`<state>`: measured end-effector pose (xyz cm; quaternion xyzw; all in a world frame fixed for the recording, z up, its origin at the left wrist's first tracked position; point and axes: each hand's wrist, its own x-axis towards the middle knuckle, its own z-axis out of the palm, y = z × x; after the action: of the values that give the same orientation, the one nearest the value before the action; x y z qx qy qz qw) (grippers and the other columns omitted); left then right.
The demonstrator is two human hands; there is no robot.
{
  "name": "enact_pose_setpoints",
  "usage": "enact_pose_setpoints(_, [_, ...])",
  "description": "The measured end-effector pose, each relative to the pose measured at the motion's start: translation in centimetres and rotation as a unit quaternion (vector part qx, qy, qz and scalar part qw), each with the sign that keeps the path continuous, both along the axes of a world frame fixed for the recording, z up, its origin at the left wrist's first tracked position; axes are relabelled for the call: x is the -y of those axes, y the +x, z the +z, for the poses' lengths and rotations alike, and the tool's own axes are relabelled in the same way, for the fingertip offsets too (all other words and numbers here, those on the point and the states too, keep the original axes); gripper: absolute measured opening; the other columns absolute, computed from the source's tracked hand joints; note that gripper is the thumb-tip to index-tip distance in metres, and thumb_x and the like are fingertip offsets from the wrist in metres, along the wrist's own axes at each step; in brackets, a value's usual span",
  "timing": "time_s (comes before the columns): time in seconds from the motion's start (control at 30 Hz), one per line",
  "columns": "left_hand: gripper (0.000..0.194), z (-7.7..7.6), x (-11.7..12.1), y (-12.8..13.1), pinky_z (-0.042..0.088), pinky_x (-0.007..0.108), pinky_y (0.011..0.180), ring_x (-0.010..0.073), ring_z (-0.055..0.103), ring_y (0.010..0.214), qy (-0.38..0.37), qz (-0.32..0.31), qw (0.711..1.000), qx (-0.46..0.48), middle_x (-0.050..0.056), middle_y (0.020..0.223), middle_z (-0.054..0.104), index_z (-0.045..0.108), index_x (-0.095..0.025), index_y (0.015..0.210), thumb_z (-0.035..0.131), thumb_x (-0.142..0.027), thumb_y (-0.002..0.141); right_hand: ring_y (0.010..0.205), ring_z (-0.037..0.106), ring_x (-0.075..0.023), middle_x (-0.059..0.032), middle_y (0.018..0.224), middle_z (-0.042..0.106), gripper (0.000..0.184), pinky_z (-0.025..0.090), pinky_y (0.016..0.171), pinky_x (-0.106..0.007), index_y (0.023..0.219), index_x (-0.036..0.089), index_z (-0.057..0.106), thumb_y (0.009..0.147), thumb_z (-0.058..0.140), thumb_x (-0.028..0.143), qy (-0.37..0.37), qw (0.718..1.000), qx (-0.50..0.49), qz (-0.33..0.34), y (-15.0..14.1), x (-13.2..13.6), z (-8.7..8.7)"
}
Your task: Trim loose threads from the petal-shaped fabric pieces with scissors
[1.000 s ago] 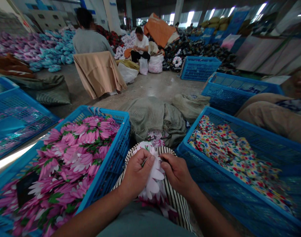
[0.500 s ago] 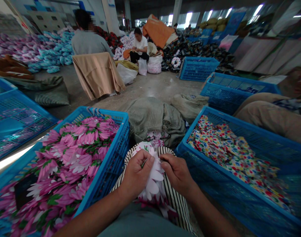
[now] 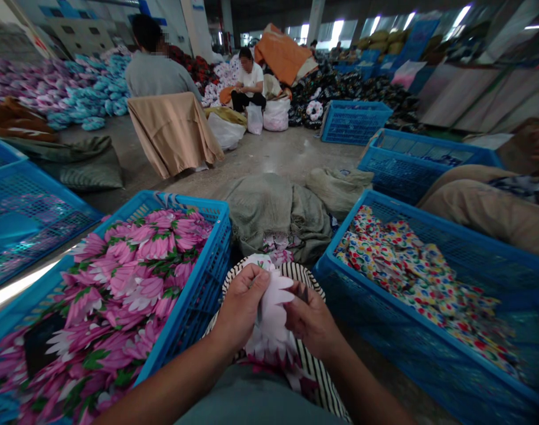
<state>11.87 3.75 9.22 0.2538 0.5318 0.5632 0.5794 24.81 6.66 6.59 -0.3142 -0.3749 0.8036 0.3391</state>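
Note:
Over my lap, both hands grip one pale pink petal-shaped fabric piece (image 3: 273,313). My left hand (image 3: 241,310) is closed on its left edge, thumb and fingers pinching near the top. On the other side, my right hand (image 3: 311,321) is closed on its right side, slightly lower. Under them lies a black-and-white striped cloth (image 3: 316,369) spread over my knees. More pink fabric bunches hang below the hands.
A blue crate (image 3: 207,277) of pink and green flower fabric pieces stands at my left. At my right, a blue crate (image 3: 340,236) holds multicoloured spotted fabric. Grey sacks (image 3: 273,212) lie ahead. Two people sit farther back among fabric piles and more blue crates.
My right hand has slid down and toward me along the petal piece. The piece now stands up more between my hands, its petals spread at the top.

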Motion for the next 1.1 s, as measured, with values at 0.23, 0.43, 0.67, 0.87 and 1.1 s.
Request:
enact_pose_setpoints(0.23, [0.027, -0.2, -0.3, -0.1, 0.032, 0.017, 0.043, 0.0069, 0.039, 0.045, -0.01, 0.025, 1.0, 0.011, -0.007, 0.054, 0.047, 0.045, -0.019, 0.068, 0.058, -0.042, 0.074, 0.034, 0.027, -0.0011, 0.0066, 0.052, 0.047, 0.035, 0.018, 0.032, -0.014, 0.08, 0.016, 0.054, 0.061, 0.074, 0.038, -0.005, 0.999, -0.013, 0.041, -0.5, -0.1, -0.1])
enact_pose_setpoints(0.43, [0.026, -0.8, -0.3, -0.7, 0.034, 0.017, 0.048, 0.0073, 0.041, 0.051, 0.018, 0.023, 0.994, -0.103, -0.006, 0.059, 0.048, 0.048, -0.018, 0.068, 0.056, -0.041, 0.076, 0.036, 0.03, -0.0023, 0.0063, 0.052, 0.046, 0.034, 0.02, 0.034, -0.015, 0.082, 0.015, 0.056, 0.064, 0.071, 0.039, 0.01, 0.999, -0.013, 0.043, -0.4, -0.2, -0.7])
enact_pose_setpoints(0.67, [0.027, -1.2, -0.3, -0.6, 0.034, 0.018, 0.049, 0.0085, 0.041, 0.054, 0.021, -0.015, 0.994, -0.103, -0.004, 0.061, 0.048, 0.046, -0.018, 0.07, 0.053, -0.042, 0.078, 0.034, 0.031, -0.0025, 0.0075, 0.046, 0.045, 0.029, 0.022, 0.033, -0.014, 0.073, 0.015, 0.055, 0.061, 0.073, 0.035, -0.032, 0.999, 0.012, 0.0, -1.1, 0.1, -0.8])
enact_pose_setpoints(0.87, [0.021, -1.0, -0.2, -0.5, 0.036, 0.018, 0.055, 0.0088, 0.044, 0.06, 0.025, -0.048, 0.989, -0.137, -0.004, 0.068, 0.051, 0.05, -0.018, 0.074, 0.054, -0.039, 0.079, 0.035, 0.036, -0.0041, 0.0063, 0.046, 0.049, 0.023, 0.028, 0.034, -0.014, 0.073, 0.015, 0.059, 0.063, 0.072, 0.031, -0.045, 0.999, 0.012, -0.028, -1.3, 0.4, -0.3])
enact_pose_setpoints(1.1, [0.022, -1.4, -0.2, -0.5, 0.034, 0.018, 0.049, 0.0083, 0.042, 0.053, 0.026, -0.032, 0.993, -0.113, -0.006, 0.063, 0.05, 0.046, -0.02, 0.073, 0.053, -0.041, 0.078, 0.029, 0.027, -0.0009, 0.0048, 0.044, 0.05, 0.025, 0.017, 0.029, -0.013, 0.074, 0.013, 0.061, 0.065, 0.069, 0.035, -0.036, 0.998, -0.017, -0.05, -0.7, 0.2, 0.0])
